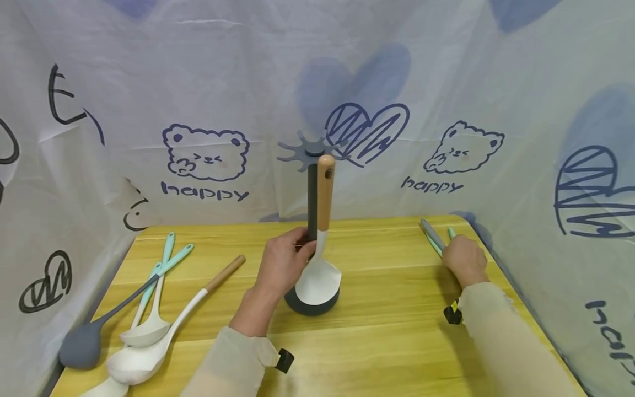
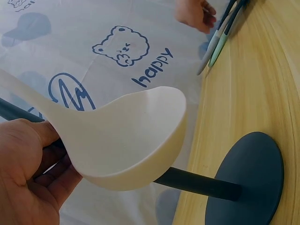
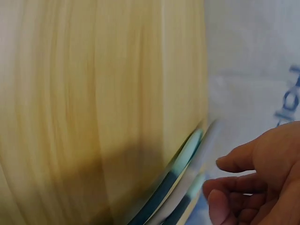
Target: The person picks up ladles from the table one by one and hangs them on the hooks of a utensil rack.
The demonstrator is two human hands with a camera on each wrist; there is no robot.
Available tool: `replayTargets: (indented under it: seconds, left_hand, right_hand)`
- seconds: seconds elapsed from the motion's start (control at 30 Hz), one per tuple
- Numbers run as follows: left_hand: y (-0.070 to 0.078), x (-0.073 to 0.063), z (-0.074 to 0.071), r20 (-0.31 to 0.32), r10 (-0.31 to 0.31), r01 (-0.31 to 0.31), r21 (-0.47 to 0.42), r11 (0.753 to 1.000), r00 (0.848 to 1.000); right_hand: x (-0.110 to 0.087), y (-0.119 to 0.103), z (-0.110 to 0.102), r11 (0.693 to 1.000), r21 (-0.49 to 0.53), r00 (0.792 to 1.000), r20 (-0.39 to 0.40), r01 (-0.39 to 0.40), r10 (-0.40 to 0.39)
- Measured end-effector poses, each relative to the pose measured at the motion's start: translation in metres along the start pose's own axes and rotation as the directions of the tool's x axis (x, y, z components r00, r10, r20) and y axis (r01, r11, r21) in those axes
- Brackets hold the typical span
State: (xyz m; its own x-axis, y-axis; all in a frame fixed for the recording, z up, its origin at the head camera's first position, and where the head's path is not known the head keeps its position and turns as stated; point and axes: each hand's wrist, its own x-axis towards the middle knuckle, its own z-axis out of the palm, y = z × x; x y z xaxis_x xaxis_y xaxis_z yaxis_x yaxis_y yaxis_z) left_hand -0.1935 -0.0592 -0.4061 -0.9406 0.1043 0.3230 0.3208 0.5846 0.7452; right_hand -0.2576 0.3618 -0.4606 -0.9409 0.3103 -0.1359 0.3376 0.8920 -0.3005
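A dark utensil stand (image 1: 311, 198) rises mid-table, its grey top spreading into several hooks. My left hand (image 1: 285, 262) grips its post, thumb beside the neck of a white ladle (image 1: 318, 284). That ladle is upright in front of the post, bowl down, its wooden handle (image 1: 326, 193) overlapping the hooks. In the left wrist view the bowl (image 2: 136, 140) covers part of the post above the round base (image 2: 253, 183). At the table's right, my right hand (image 1: 464, 259) is over several utensils with grey and mint handles (image 3: 190, 150); its fingers are loosely bent beside the handles, holding nothing.
On the table's left lie a dark grey ladle (image 1: 81, 347), a white ladle with a wooden handle (image 1: 225, 274) and white utensils with mint handles (image 1: 168, 248), overlapping one another. A printed white curtain (image 1: 208, 82) encloses the wooden table (image 1: 387, 331) at the back and sides.
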Motion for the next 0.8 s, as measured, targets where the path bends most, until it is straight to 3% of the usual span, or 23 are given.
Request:
replayTargets:
  seconds: [0.27, 0.5, 0.8]
  left_hand:
    - [0.002, 0.001, 0.001, 0.012, -0.017, 0.017, -0.007, 1.0, 1.0]
    - [0.003, 0.001, -0.001, 0.01, -0.011, 0.011, 0.0, 1.0, 1.0]
    - [0.003, 0.0, -0.002, 0.016, -0.014, 0.014, 0.004, 1.0, 1.0]
  right_hand:
    - [0.01, 0.028, -0.003, 0.998, -0.002, 0.994, 0.095, -0.059, 0.059]
    - [0.002, 0.029, -0.007, 0.998, 0.025, 0.989, 0.143, -0.053, 0.049]
    - [0.003, 0.029, -0.003, 0.999, 0.008, 0.988, 0.15, -0.043, 0.041]
